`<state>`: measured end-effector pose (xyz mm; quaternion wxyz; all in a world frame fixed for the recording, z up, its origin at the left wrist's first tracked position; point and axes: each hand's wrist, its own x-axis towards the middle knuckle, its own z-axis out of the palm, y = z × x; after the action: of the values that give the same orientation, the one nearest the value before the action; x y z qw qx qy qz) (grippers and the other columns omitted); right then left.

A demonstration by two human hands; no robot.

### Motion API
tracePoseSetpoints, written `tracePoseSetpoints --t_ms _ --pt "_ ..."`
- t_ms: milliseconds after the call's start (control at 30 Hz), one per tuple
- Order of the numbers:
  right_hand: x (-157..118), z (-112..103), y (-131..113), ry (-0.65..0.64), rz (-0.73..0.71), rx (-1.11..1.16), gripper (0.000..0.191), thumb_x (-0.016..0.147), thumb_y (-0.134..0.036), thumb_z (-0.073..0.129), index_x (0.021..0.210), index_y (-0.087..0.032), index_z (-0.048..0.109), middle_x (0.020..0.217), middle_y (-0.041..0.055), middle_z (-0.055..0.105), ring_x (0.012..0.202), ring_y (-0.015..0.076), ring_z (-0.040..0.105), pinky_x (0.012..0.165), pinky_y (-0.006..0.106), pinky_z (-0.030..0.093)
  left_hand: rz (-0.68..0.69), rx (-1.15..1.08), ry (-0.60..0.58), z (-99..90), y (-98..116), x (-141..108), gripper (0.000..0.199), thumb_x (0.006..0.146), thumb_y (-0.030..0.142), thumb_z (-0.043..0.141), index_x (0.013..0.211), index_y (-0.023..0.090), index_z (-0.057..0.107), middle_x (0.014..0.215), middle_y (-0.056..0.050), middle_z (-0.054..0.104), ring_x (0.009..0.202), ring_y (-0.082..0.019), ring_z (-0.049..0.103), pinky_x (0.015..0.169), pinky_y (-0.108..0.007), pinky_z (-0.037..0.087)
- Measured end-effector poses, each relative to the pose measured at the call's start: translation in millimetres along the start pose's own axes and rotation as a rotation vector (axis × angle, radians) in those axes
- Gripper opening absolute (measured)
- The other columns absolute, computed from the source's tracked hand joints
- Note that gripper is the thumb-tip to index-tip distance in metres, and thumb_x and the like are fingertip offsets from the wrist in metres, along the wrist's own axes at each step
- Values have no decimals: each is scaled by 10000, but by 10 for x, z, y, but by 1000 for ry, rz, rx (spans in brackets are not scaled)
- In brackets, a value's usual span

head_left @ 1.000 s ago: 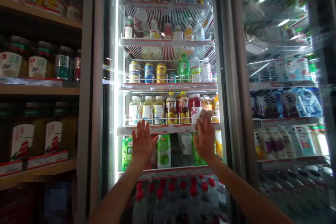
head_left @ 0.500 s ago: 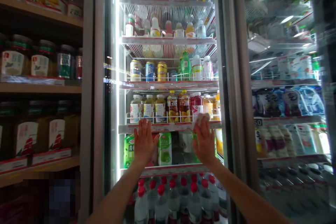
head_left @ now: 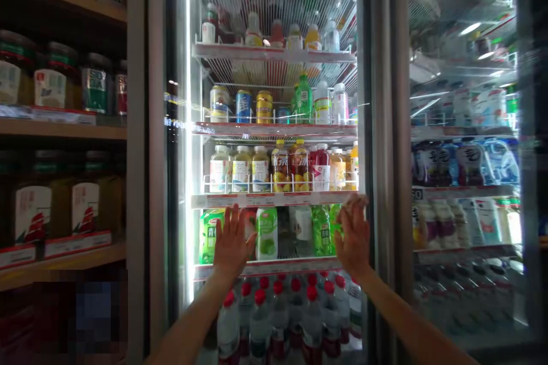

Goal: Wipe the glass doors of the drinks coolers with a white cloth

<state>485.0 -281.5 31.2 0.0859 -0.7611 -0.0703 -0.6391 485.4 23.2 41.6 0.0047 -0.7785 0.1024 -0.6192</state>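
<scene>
The person's left hand is raised to the clear glass refrigerator door, fingers lightly spread, holding nothing visible; contact is unclear. Well to its right, the right hand holds a crumpled, pale brownish cloth — just above its fingers, beside the grey metal door frame — with no readable long axis.

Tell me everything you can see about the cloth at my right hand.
The cloth is crumpled, pale brownish-pink and mottled, and looks like soft fabric. It's bunched at the right hand's fingers, partly hidden by them, with folds showing above. It appears across the right end of a shelf edge. Blur hides its weave and full shape.
</scene>
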Motion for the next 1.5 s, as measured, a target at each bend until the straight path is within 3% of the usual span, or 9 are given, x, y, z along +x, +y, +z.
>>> tracePoseSetpoints --t_ms 100,200,433,667,767,933,1200,1400,1500 --pt "-172 23 -542 -126 -236 110 599 811 -200 426 1394 -158 293 1496 114 175 1369 304 142 1056 526 220 42 17 -5 -38 -44 17 648 876 437 350 1410 112 180 1458 -163 252 1376 -284 121 1074 -519 214" --pt "-232 17 -622 -166 -389 142 598 804 -174 411 1392 -169 299 1464 95 279 1366 275 173 1082 520 165 68 33 -35 -85 -90 20 648 875 448 341 1409 115 186 1459 -156 254 1377 -276 121 1073 -504 232" --pt "-232 -7 253 52 85 -75 569 869 -222 379 1418 -219 230 1504 126 128 1340 303 245 1008 534 277 16 15 -19 -72 33 -23 671 869 454 366 1403 85 195 1456 -188 243 1378 -287 101 1086 -521 185" --pt "-349 24 -591 -166 -235 135 666 811 -185 430 1432 -185 189 1494 108 188 1370 290 150 1070 513 196 12 2 -58 -98 33 -92 671 864 451 378 1410 113 184 1466 -168 230 1379 -281 107 1080 -509 212" --pt "-347 -1 -381 -141 -241 101 635 825 -179 417 1426 -203 212 1482 97 233 1358 269 209 1080 512 172 35 24 -47 -109 22 -172 679 863 424 390 1420 129 137 1462 -163 245 1378 -278 112 1067 -501 245" --pt "-287 -22 180 22 84 -47 591 863 -215 400 1424 -238 214 1508 103 118 1334 300 263 1034 542 241 0 24 -76 -61 104 -335 686 859 427 395 1423 141 128 1456 -161 263 1377 -282 116 1069 -517 228" --pt "-385 3 -856 -236 -346 187 632 799 -183 434 1408 -176 269 1479 84 245 1375 270 137 1091 500 152 49 18 -135 -132 50 -434 671 853 413 413 1414 136 173 1460 -146 262 1379 -270 116 1067 -478 256" --pt "-280 -3 -282 -86 -109 73 584 840 -190 413 1405 -216 269 1497 98 180 1356 276 213 1070 526 174 57 29 -127 -103 30 -577 649 850 419 416 1401 132 227 1451 -140 287 1375 -270 144 1072 -472 247" --pt "-228 21 -332 -50 -56 68 610 841 -214 425 1419 -190 231 1504 115 134 1359 298 192 1059 531 202 24 39 -134 -79 73 -617 669 844 451 416 1395 117 238 1451 -153 280 1374 -280 143 1068 -484 246"
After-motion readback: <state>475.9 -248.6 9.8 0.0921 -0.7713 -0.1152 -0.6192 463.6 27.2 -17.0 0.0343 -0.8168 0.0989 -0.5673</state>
